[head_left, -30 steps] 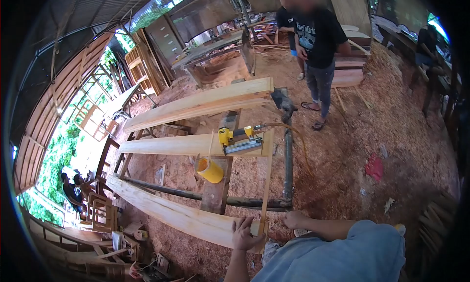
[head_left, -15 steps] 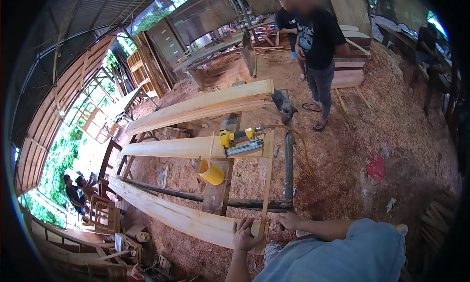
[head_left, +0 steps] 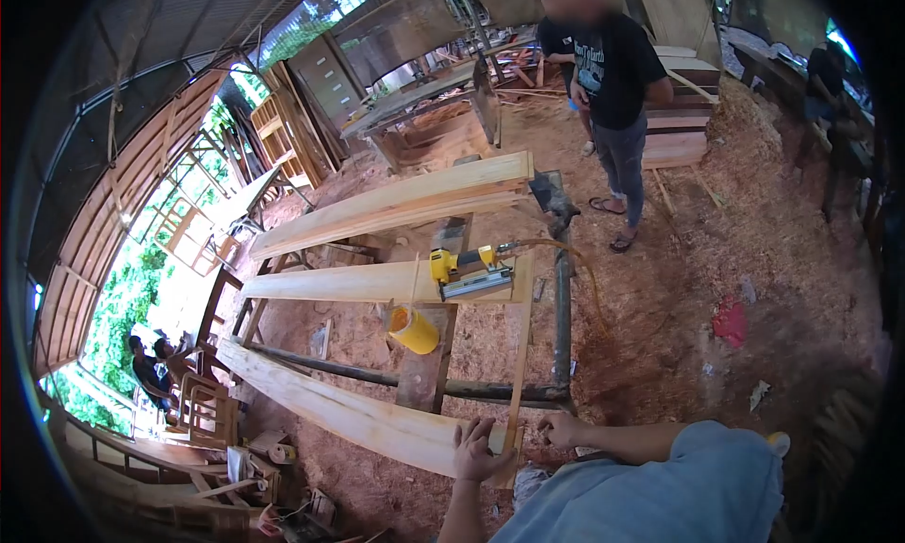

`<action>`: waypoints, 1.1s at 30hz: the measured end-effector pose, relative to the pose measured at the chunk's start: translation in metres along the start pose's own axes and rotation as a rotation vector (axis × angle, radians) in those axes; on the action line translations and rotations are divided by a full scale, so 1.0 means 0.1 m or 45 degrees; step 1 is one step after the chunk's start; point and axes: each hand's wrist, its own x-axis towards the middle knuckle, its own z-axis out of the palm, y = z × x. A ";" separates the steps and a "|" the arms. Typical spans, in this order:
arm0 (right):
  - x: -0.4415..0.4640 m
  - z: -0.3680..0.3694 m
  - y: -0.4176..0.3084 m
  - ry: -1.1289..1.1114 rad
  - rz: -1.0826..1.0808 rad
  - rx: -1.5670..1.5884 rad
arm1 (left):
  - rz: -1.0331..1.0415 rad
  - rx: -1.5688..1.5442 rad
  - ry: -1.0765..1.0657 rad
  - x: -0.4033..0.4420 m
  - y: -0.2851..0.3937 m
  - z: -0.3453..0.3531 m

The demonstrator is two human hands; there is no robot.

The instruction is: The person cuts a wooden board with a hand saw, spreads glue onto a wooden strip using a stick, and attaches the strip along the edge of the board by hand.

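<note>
My left hand (head_left: 479,452) lies on the end of the nearest long board (head_left: 377,419), fingers spread, beside a thin wooden strip (head_left: 519,364). This strip runs across the board ends. Just right of it, my right hand (head_left: 564,431) has curled fingers; what they hold, if anything, is too small to make out. Farther along, a yellow nail gun (head_left: 462,268) with a hose (head_left: 586,270) rests on the middle board (head_left: 330,284). A yellow container (head_left: 415,331) with a stick in it stands on a crosswise timber between the boards.
Stacked boards (head_left: 405,194) lie beyond the middle board. A dark metal frame (head_left: 563,326) runs along the right side. A person in a black shirt (head_left: 617,72) stands past it, another behind. Sawdust covers the ground, with a red scrap (head_left: 729,322) on it.
The view has shifted slightly, moving the scene a little to the right. My left hand stays on the board end, and my right hand remains beside the strip with fingers curled.
</note>
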 end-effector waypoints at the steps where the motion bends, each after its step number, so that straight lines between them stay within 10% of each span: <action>1: 0.05 0.01 0.07 0.046 -0.116 -0.125 | 0.005 0.007 -0.017 0.02 0.02 -0.02; 33: 0.02 0.34 -0.62 -0.129 0.040 0.050 | 0.014 0.041 0.044 -0.07 -0.04 0.09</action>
